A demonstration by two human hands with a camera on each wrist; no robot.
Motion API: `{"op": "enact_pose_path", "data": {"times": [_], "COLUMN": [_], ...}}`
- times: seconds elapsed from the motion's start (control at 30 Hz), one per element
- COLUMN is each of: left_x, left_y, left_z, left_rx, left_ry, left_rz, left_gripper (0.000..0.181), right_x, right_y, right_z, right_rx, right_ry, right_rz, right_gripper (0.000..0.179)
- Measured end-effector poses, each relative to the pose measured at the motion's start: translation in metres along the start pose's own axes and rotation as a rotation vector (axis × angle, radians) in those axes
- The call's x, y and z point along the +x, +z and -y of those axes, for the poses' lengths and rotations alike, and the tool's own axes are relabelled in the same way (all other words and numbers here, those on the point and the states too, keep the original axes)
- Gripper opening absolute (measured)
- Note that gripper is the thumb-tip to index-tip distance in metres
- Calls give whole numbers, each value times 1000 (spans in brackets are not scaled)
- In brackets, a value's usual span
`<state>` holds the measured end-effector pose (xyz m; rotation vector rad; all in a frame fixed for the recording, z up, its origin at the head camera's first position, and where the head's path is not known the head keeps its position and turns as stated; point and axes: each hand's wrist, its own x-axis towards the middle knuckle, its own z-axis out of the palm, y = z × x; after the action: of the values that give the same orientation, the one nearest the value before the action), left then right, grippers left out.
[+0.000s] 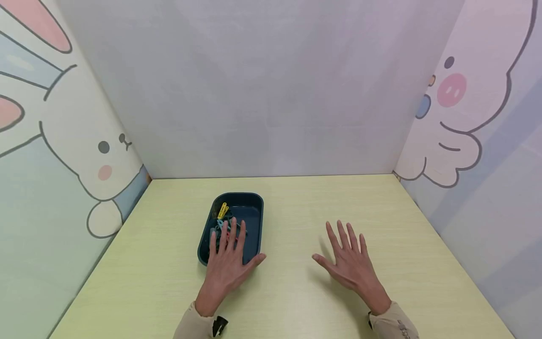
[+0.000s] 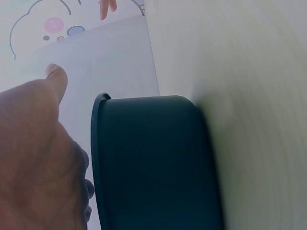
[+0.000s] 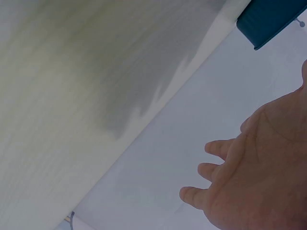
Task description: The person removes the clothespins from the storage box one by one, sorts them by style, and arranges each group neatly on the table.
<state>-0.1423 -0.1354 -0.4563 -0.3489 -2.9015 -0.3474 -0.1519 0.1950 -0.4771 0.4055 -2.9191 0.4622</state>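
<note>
Here, left fingers (image 1: 232,234) splay over tray (image 1: 253,226), right fingers (image 1: 343,237) over table (image 1: 292,207).

Bright, diffuse light washes tabletop (image 1: 292,212) in head view, faint sheen near bottom edge; soft shadow falls left of right hand (image 1: 350,267). Left wrist view: tray (image 2: 148,158) sunk in deep shade, tabletop grain smeared. Right wrist view: dimmer, greyer, finger-shaped shadow soft-edged across tabletop.

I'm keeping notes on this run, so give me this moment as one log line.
left hand: spread over tray | right hand: spread above table | held: nothing | tray: on table, yellow clip inside
</note>
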Motion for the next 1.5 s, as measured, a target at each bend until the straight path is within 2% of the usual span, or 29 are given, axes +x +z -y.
{"op": "enact_pose_path", "data": {"times": [0.33, 0.57, 0.77, 0.9, 1.03, 1.27, 1.5], "left_x": [-2, -3, -3, -3, -4, -9, -13], "left_y": [2, 2, 1, -2, -5, -9, -10], "left_z": [3, 5, 8, 12, 19, 40, 62], "left_rx": [-23, -8, -22, -56, -98, -194, -305], "left_ry": [-5, -4, -3, 0, -12, -64, -126], "left_rz": [-11, -17, -18, -18, -15, 52, 98], "left_gripper": [102, 102, 100, 98, 100, 110, 126], "right_x": [-1, 0, 3, 9, 17, 33, 54], "right_y": [4, 7, 7, 9, 9, 12, 22], "right_z": [1, 2, 3, 3, 7, 19, 30], "right_rx": [13, 14, 7, 7, 59, 204, 305], "right_ry": [-9, -15, -47, -100, -182, -354, -452], "right_rz": [-11, -14, -44, -73, -92, -125, -180], "right_gripper": [91, 91, 90, 89, 87, 83, 77]}}
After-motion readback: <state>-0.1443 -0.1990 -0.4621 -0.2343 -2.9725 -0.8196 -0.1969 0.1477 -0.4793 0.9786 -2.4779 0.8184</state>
